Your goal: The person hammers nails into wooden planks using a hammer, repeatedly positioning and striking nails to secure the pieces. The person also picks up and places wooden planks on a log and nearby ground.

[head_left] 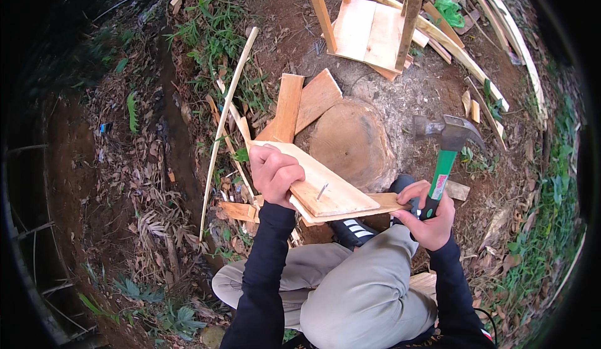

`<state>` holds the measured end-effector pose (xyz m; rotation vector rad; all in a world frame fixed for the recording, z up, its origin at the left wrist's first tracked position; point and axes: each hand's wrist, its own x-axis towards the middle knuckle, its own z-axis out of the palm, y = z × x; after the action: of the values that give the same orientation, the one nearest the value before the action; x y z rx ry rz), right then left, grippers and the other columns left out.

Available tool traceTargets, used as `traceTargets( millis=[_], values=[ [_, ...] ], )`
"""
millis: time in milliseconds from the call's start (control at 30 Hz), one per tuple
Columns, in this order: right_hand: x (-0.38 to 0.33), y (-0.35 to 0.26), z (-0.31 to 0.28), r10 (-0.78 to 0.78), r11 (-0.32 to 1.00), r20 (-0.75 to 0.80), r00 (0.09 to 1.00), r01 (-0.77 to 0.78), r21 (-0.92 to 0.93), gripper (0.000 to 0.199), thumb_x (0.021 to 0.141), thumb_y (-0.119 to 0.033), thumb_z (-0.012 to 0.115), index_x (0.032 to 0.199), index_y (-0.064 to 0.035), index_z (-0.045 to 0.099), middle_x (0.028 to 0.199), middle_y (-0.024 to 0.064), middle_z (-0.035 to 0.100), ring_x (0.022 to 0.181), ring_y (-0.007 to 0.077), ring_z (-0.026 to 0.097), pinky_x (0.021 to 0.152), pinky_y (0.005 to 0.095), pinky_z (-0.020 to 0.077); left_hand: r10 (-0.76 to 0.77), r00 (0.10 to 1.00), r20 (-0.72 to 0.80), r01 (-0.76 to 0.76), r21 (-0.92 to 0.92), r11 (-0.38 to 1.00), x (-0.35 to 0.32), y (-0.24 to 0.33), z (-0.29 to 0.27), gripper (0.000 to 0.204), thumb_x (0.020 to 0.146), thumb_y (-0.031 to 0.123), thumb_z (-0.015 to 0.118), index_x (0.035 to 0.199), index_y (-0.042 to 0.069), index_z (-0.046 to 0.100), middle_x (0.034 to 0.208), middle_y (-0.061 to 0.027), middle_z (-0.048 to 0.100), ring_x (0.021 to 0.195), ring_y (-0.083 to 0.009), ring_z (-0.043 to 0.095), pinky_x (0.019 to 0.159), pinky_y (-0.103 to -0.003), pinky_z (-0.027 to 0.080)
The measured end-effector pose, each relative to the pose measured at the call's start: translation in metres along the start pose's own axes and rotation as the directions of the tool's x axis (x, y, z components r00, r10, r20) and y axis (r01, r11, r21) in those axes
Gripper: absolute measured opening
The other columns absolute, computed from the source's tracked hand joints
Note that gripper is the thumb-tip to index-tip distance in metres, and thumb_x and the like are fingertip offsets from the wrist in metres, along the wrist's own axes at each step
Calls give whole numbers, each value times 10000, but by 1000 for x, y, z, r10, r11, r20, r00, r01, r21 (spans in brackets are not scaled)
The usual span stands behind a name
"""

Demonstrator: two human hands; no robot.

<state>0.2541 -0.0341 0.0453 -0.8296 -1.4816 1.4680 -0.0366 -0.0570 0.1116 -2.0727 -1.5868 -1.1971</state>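
Observation:
My left hand [275,172] is closed around the left edge of a pale wooden board [332,183] held above my lap. A nail [322,191] sticks up at a slant from its top face. Under it lies a second, thinner board [389,202], crossing it at an angle and reaching out to the right. My right hand [433,219] grips a claw hammer [443,174] low on its green and black handle, head pointing up and away from me. The thumb and a finger of that hand also pinch the right end of the lower board.
Beyond the boards stands a round tree stump [354,139]. Loose planks [318,102] lean at its left. An upturned wooden stool [369,33] sits farther off. Long wood strips [230,108] lie left and far right, near a green plastic bag [449,12]. My shoe [354,231] is below the boards.

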Motion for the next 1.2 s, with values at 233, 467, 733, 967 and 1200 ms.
traceTargets(
  millis=[233,467,733,967,1200],
  values=[
    [3,-7,1,28,989,-33,999,-23,149,491,712,61,855,857,-94,413,934,145,697,997,296,691,912,431,546,207,975,76,-209,22,978,24,20,-29,193,694,294,677,804,150,611,793,15,588,826,-230,424,629,-349,433],
    [4,-6,0,19,990,-12,1000,-17,139,471,730,65,849,876,-77,425,940,142,693,995,280,697,917,417,549,228,963,147,-230,1,973,30,16,-34,222,805,383,647,802,165,606,773,10,574,831,-228,431,650,-361,422],
    [6,-6,1,168,976,-5,986,-166,139,442,773,46,821,922,-60,418,1030,177,700,1005,243,706,887,384,572,70,929,363,-86,26,996,58,7,-12,536,793,619,722,737,104,587,704,-35,470,661,-273,413,562,-379,354],
    [32,-23,17,141,959,37,989,-146,244,393,801,4,825,997,7,484,1128,200,702,1018,219,710,897,357,580,-110,876,469,83,78,993,54,10,7,479,832,487,750,739,43,595,693,-87,502,667,-294,421,591,-404,379],
    [64,18,35,300,948,-55,952,-291,131,291,836,-18,802,1033,28,594,931,83,725,795,111,694,735,277,577,-400,637,659,396,166,903,24,-24,49,573,933,537,651,923,-36,634,834,-206,627,761,-376,568,681,-452,453]
  ],
)
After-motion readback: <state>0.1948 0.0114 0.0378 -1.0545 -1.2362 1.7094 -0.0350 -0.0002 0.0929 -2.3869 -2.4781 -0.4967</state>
